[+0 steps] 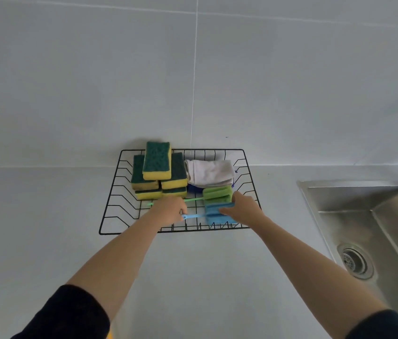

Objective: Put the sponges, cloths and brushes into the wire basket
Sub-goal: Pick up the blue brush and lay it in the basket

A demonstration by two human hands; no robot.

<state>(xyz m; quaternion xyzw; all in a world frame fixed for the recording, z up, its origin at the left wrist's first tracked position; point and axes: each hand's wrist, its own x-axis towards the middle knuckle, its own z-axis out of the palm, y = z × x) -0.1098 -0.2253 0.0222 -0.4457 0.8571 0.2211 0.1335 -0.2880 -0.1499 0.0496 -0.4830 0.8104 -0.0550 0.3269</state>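
now you are reaching both hands into the black wire basket (pixel 119 192), which is sitting on the pale tabletop (pixel 193 277) against the tiled wall (pixel 95 81). your left hand (pixel 168 210) is curling around the thin handle of the blue brush (pixel 214 214), fingers closed on it near its end. your right hand (pixel 240 209) is resting on the blue foam head of that same brush, fingers bent over it and pressing it toward the basket's front right corner. just behind it the green brush (pixel 217 194) is lying in the basket, its light green handle running left behind your left hand. five yellow-and-green sponges (pixel 157 160) are standing stacked in the back left part of the basket, one leaning on top of the others. a folded whitish cloth (pixel 209 172) is lying in the back right part, with something dark blue (pixel 194 189) peeking out beneath it; you cannot tell what it is. to your right a steel sink (pixel 376 231) is sitting set into the tabletop, well apart from the basket. dark sleeves (pixel 70 314) are covering your upper forearms.
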